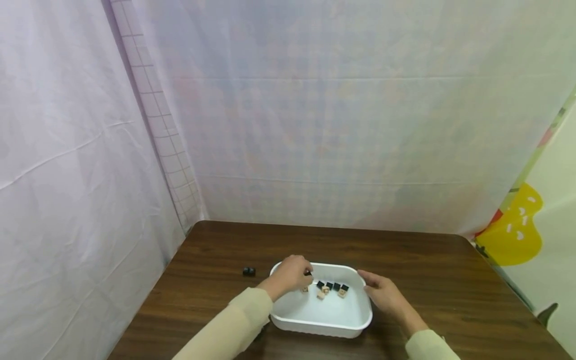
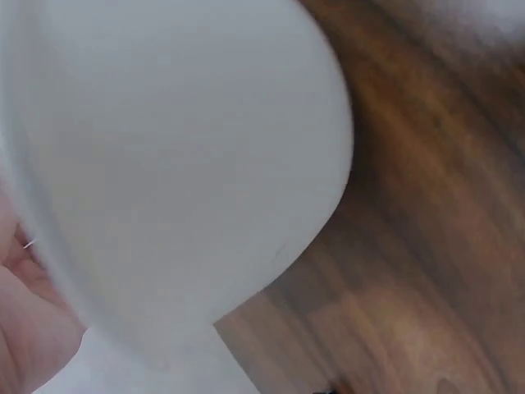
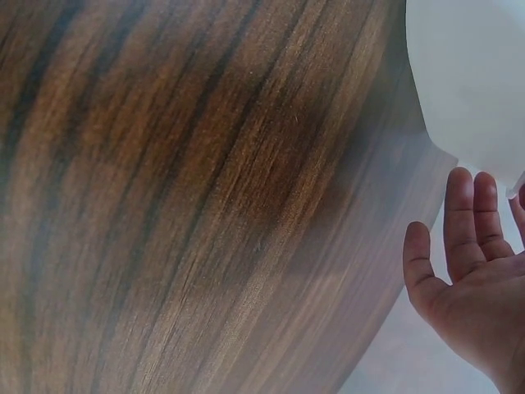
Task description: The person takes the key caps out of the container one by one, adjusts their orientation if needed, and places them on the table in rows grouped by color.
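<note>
A white rectangular plastic tub [image 1: 324, 330] stands on the table with several small black and beige blocks [image 1: 342, 291] on its floor. My left hand [image 1: 290, 273] reaches over the tub's left side and pinches a small black block [image 1: 308, 273], which the fingers partly cover. Below that hand lies a beige block [image 1: 305, 289]. At the tub's right rim, my right hand [image 1: 387, 295] grips the edge, thumb over the rim and fingers outside. The right wrist view has its lower fingers [image 3: 463, 213] fairly straight beside the tub's wall. The left wrist view hides the pinched block behind the tub.
Two small black pieces [image 1: 249, 271] sit on the brown wooden table [image 1: 216, 250], left of the tub. A dark object [image 1: 260, 334] is partly hidden beside the left forearm. White curtains [image 1: 315, 125] hang behind and at the left.
</note>
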Demonstrator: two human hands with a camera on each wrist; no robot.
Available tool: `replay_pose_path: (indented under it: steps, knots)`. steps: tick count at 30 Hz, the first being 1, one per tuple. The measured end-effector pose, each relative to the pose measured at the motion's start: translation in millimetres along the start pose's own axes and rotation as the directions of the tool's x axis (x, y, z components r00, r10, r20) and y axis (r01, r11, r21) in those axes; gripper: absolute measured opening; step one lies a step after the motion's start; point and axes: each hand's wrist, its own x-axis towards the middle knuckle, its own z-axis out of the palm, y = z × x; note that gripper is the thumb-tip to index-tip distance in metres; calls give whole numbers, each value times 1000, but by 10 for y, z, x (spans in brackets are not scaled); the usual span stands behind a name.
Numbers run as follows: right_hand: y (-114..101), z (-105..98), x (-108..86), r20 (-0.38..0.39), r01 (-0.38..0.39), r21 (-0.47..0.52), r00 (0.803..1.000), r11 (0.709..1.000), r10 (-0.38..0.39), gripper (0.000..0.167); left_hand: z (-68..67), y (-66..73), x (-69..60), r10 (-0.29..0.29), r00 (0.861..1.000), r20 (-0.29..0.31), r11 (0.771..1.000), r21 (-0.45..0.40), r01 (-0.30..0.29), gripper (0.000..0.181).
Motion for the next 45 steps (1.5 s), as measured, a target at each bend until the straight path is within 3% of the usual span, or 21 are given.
replay_pose_path:
  steps: [7,16,22,28,36,41,45]
  knots:
    - [11,-7,-5,-5,10,-6,1000,1000,-10,44,-165,-68,-26,-52,997,-55,985,-166,43,21]
    - [21,-9,8,-4,2,-8,1000,1000,-2,44,-302,-239,-52,-81,984,-157,967,-250,40,19]
    - [17,-11,5,-1,-1,3,1000,1000,1,44,-391,-413,-103,-136,970,-203,938,-341,60,21]
    - [17,-10,4,-4,3,3,1000,1000,-3,44,-469,-642,-205,-207,945,-252,916,-388,98,26]
    - [25,4,3,-9,24,-8,1000,1000,-24,44,-514,-1051,-386,-338,898,-281,871,-455,186,21]
    - [12,4,0,-6,17,-8,1000,1000,-17,44,-523,-1280,-504,-410,868,-280,846,-472,248,22]
    - [6,-1,2,0,5,-11,1000,1000,-5,44,-499,-1414,-600,-443,859,-258,833,-473,288,20]
